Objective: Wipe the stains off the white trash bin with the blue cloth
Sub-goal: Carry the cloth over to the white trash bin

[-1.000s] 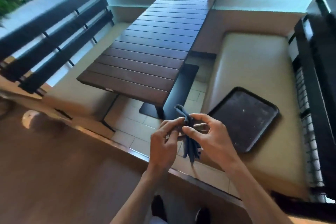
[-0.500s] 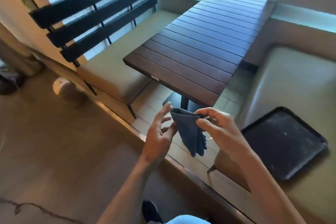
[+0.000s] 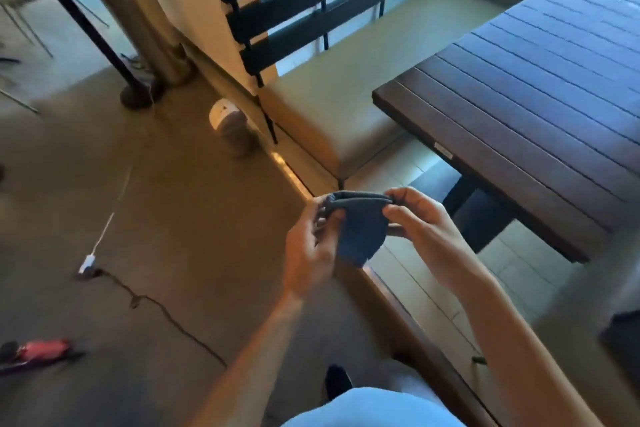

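The blue cloth (image 3: 360, 229) hangs folded between both hands at the centre of the view. My left hand (image 3: 311, 246) pinches its left top corner and my right hand (image 3: 422, 229) pinches its right top corner. A small white trash bin (image 3: 230, 126) with a round lid stands on the floor to the upper left, beside the end of the beige bench, well away from both hands.
A dark slatted table (image 3: 540, 104) fills the right side, with a beige bench (image 3: 332, 107) and black slat backrest (image 3: 311, 3) behind. A metal planter (image 3: 145, 31) and pole base (image 3: 136, 97) stand upper left. A white cable (image 3: 104, 232) and a red object (image 3: 38, 352) lie on the floor.
The view has swung left, bringing the bin and open floor into view and losing the black tray. Both hands now stretch the cloth's top edge between them.
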